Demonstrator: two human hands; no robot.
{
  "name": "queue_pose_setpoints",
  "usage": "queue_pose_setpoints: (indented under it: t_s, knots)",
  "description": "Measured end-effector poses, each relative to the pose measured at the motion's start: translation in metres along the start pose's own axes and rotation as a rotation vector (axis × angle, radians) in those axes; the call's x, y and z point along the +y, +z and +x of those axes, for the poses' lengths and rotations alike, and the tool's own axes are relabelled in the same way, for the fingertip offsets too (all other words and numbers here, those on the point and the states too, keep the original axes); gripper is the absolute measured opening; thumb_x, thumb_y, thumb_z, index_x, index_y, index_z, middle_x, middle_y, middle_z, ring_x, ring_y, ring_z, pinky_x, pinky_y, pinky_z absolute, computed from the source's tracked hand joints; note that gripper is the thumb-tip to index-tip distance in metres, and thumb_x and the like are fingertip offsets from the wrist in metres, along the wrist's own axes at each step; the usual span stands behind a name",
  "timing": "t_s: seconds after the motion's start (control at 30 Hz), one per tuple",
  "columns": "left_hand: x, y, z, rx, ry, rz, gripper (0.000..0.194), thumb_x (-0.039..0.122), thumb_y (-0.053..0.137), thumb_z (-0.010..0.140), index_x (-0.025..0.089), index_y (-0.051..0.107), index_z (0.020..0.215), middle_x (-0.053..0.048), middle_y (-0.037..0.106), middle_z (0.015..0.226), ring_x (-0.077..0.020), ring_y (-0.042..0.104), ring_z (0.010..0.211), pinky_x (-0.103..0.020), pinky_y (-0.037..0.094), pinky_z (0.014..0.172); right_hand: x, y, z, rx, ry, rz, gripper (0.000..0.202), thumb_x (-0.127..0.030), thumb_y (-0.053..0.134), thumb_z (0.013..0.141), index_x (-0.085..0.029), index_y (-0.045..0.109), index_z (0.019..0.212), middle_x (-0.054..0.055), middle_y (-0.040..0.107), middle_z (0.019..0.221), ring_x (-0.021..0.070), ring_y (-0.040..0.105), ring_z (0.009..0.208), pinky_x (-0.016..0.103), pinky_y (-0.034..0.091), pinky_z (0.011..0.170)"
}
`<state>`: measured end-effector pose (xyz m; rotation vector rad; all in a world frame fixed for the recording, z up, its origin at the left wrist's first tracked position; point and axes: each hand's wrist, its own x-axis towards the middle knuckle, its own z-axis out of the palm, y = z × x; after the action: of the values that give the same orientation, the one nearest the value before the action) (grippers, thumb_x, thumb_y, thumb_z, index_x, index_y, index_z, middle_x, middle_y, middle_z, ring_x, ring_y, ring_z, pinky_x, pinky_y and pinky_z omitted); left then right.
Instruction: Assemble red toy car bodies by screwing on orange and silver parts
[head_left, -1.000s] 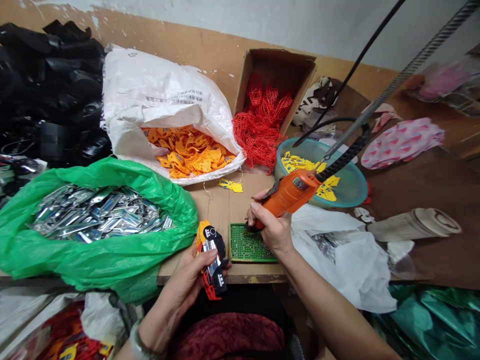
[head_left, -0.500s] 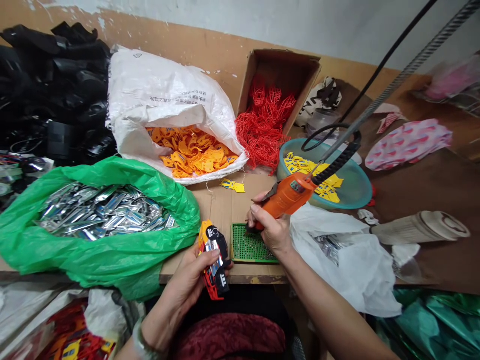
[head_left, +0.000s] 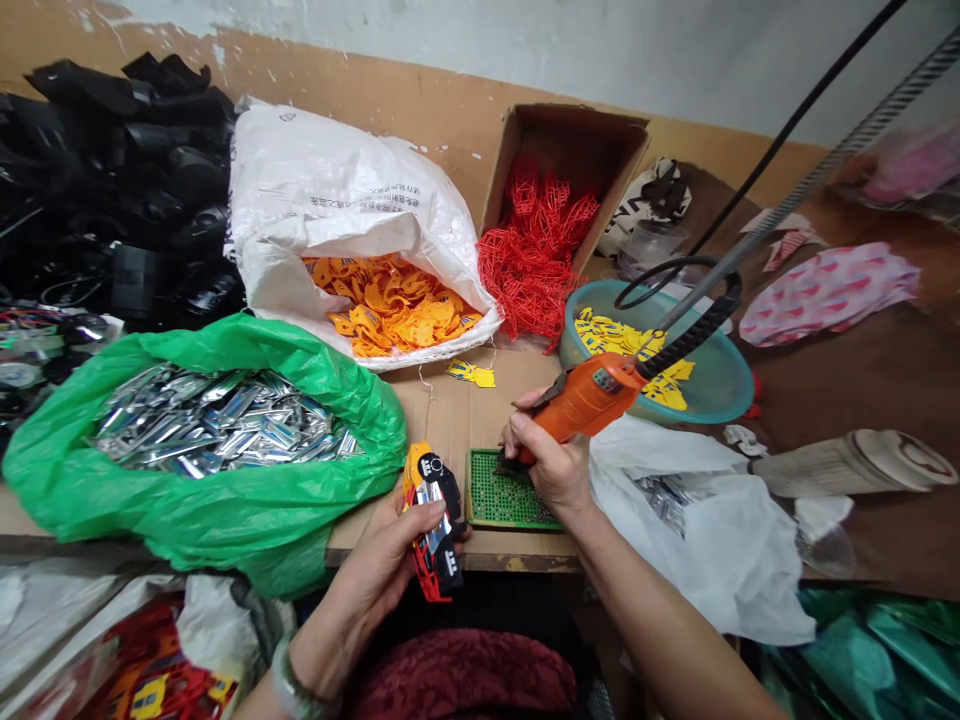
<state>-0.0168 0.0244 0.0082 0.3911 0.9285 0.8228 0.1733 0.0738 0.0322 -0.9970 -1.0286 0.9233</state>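
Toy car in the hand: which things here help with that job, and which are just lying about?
In the job, it seems:
toy car, in left hand
orange tool, in right hand
green tray
likely silver parts, orange parts, red frames, yellow parts

Just lying about, probably:
pink cloth
pale tumbler

The single camera, worn on the head, looks forward and down across the front edge of the workbench (head_left: pixel 495 563) toward the wall (head_left: pixel 525 55). It sits close: left hand (head_left: pixel 394 540) and right hand (head_left: pixel 555 465) show mid-view near that edge, forearms (head_left: pixel 660 600) cut off below.
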Motion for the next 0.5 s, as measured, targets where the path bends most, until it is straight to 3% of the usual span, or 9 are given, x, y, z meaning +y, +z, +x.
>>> queue_pose_setpoints:
  t_s: [0.27, 0.5]
  knots:
    - [0.000, 0.000, 0.001, -0.016, 0.003, 0.006, 0.057, 0.036, 0.092, 0.059, 0.017, 0.057, 0.100, -0.001, 0.069, 0.071, -0.0229, 0.073, 0.066, -0.029, 0.060, 0.055, 0.000, -0.001, 0.001, -0.020, 0.000, 0.011, 0.021, -0.027, 0.072, 0.082, -0.021, 0.059, 0.097, -0.010, 0.056, 0.054, 0.0125, 0.055, 0.043, 0.028, 0.048, 0.050]
    - [0.001, -0.002, 0.003, -0.031, -0.021, -0.009, 0.057, 0.034, 0.093, 0.058, 0.016, 0.057, 0.100, -0.004, 0.072, 0.080, -0.0243, 0.074, 0.071, -0.029, 0.061, 0.057, -0.046, 0.020, 0.016, 0.012, -0.069, 0.220, 0.018, -0.024, 0.072, 0.075, -0.021, 0.060, 0.089, -0.010, 0.052, 0.049, 0.0106, 0.050, 0.038, 0.028, 0.049, 0.050]
